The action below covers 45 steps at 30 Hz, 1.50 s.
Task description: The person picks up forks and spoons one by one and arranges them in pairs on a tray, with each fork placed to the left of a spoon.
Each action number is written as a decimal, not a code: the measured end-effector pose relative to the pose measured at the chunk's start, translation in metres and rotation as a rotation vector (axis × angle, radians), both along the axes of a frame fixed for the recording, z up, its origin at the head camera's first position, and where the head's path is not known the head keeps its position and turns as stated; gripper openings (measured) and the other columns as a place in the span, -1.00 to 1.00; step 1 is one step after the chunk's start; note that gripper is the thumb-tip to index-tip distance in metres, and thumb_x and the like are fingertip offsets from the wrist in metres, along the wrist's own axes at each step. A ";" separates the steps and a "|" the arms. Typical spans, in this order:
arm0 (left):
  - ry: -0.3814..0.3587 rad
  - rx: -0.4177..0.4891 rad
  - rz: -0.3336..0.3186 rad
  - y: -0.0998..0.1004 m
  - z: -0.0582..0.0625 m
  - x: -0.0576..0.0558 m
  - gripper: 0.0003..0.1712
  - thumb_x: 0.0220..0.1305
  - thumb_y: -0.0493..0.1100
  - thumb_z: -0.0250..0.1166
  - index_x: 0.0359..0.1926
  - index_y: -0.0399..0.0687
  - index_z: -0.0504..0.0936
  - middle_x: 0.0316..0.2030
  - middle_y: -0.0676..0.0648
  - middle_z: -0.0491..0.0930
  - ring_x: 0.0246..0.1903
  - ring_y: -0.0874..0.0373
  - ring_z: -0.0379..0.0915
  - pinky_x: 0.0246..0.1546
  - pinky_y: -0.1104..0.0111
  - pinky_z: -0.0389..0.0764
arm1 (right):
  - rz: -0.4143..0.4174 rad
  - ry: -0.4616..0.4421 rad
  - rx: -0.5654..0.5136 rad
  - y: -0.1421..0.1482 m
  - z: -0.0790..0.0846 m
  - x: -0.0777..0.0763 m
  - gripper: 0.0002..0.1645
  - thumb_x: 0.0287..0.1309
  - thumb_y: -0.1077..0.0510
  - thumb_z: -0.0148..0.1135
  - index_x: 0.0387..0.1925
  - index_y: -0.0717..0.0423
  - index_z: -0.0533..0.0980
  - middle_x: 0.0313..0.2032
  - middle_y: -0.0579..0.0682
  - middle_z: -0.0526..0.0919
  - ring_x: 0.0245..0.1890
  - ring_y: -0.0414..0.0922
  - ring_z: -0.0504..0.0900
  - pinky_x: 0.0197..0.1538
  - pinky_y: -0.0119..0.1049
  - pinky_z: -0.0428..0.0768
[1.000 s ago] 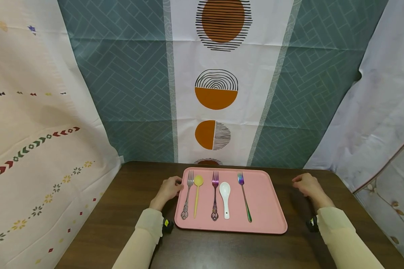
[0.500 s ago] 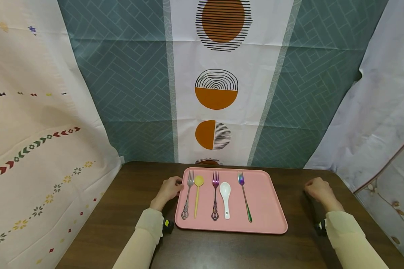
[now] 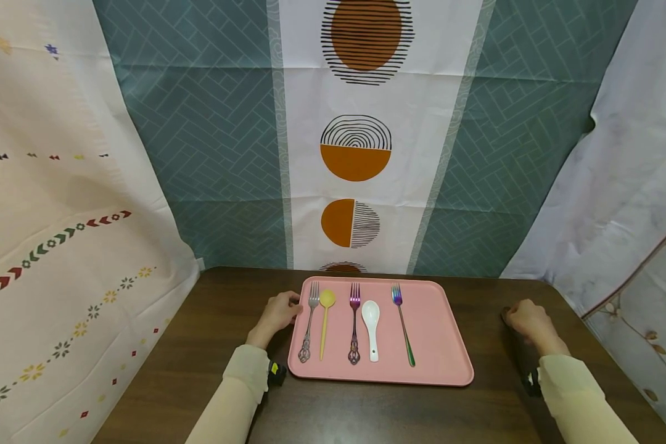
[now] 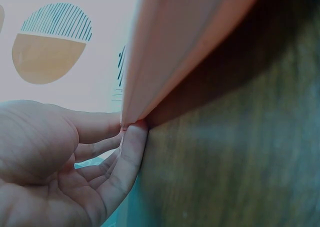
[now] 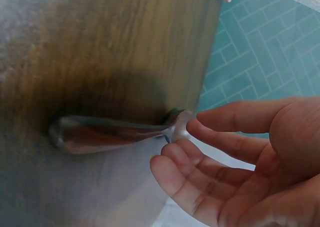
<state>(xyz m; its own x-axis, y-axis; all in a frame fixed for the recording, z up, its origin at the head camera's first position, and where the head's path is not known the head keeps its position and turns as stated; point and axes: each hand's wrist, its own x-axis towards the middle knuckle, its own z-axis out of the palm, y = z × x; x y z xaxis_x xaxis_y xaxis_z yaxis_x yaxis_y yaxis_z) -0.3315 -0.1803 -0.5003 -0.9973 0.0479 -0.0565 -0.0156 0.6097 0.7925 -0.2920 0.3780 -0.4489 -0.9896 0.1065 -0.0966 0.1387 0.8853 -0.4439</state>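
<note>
On the table lies a pink tray (image 3: 438, 333) bearing a row of cutlery: a silver fork (image 3: 308, 333), a yellow spoon (image 3: 325, 317), a purple-tined fork (image 3: 354, 314), a white soup spoon (image 3: 372, 327) and a rainbow-coloured fork (image 3: 404, 327). My left hand (image 3: 279, 311) holds the tray's left rim, thumb above and fingers beneath in the left wrist view. Right of the tray, my right hand (image 3: 531, 320) is low over the table. In the right wrist view its thumb and forefinger meet at the head of a shiny metal spoon (image 5: 110, 134), whose handle points away from the fingertips.
The brown wooden table (image 3: 344, 413) ends at a patterned green and white cloth (image 3: 355, 185) behind. A patterned cream cloth (image 3: 78, 296) hangs at the left, a pale one (image 3: 605, 203) at the right. Bare table lies between tray and right hand.
My right hand has moved right and slightly nearer, away from the tray, and a dark bit of the spoon now shows by its fingertips. The left hand and the tray stay put.
</note>
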 end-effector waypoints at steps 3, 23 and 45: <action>-0.001 0.001 0.002 0.000 0.000 0.000 -0.62 0.46 -0.30 0.26 0.22 -0.39 0.57 -0.20 -0.23 0.68 -0.33 0.04 0.71 -0.24 0.19 0.77 | -0.003 -0.012 -0.008 -0.002 -0.003 0.002 -0.71 0.17 0.23 -0.10 -0.58 0.18 0.49 -0.56 0.16 0.50 -0.64 0.04 0.57 -0.53 -0.13 0.61; -0.002 -0.006 0.003 0.001 0.002 0.002 -0.62 0.46 -0.30 0.26 0.22 -0.40 0.57 -0.19 -0.24 0.69 -0.33 0.03 0.71 -0.24 0.18 0.77 | -0.075 -0.027 0.083 -0.013 -0.017 0.000 -0.75 0.18 0.28 -0.04 -0.44 0.32 0.55 -0.17 0.64 0.55 -0.27 0.48 0.58 -0.35 0.17 0.58; 0.007 -0.020 0.002 0.001 0.001 0.002 -0.63 0.46 -0.30 0.26 0.21 -0.38 0.58 -0.18 -0.23 0.68 -0.30 0.03 0.70 -0.22 0.19 0.77 | -0.035 0.044 -0.066 -0.011 -0.009 -0.003 -0.53 0.03 0.34 0.07 -0.01 0.46 0.60 -0.11 0.51 0.64 -0.61 0.01 0.61 -0.50 -0.13 0.64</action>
